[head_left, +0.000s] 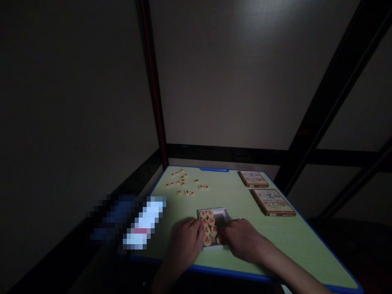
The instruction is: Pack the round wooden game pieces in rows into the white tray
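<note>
A shallow white open box sits near the front of the table, with several round xiangqi pieces marked in red lying in its left part. My left hand is closed at the box's left side, its fingers curled against the wall and close to the pieces. From the right, my right hand reaches over the box wall with its fingers bent down inside. Its fingertips are on a piece in the box's lower right, which they partly hide.
More pieces lie scattered at the table's far left. Two flat printed boxes rest along the right side. A pixelated bright patch covers the left edge. The green table has blue edging, with walls behind and left.
</note>
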A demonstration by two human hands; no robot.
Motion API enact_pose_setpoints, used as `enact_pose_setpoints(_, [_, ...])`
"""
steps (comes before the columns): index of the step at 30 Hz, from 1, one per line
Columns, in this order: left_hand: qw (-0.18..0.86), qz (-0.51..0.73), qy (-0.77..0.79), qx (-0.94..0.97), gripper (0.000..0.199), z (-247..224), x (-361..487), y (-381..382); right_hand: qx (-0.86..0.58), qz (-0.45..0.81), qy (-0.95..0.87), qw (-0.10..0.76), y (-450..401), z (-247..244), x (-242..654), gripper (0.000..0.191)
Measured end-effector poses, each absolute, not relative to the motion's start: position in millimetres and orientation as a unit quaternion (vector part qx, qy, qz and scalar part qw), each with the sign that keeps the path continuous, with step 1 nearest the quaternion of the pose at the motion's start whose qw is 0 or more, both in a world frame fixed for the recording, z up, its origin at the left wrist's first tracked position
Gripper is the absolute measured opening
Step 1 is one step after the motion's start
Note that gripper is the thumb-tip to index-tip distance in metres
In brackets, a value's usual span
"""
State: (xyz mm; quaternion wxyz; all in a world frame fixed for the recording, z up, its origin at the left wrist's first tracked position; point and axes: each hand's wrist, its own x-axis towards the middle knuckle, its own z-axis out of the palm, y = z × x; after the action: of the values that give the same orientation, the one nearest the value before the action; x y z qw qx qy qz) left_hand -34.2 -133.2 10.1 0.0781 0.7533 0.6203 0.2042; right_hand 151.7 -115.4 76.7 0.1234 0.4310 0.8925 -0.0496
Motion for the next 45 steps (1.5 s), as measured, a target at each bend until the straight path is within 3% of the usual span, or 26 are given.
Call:
enact_pose_setpoints(9, [0.079,0.2,0.633,0.743,0.029,11.8,-32.3,-136.0,0.391,-0.07,0.916,0.057,-115.0,77.2,150.7,0.029])
enact_pose_setpoints(25, [0.082,0.205,0.629,0.746,0.027,11.9,-33.4,-136.0,0.415,-0.099,0.903,0.046,-99.6,73.6,153.6,0.028])
enact_pose_setpoints(38, [0.087,0.198,0.627,0.749,0.029,10.7,-33.6,-135.8,0.327,-0.314,0.868,-0.204,-97.1,67.1,172.7,0.026])
enact_pose_setpoints(45, [0.075,0.215,0.618,0.752,0.028,7.8,-34.9,-135.1,0.329,-0.375,0.84,-0.212,-101.0,58.4,174.6,0.037])
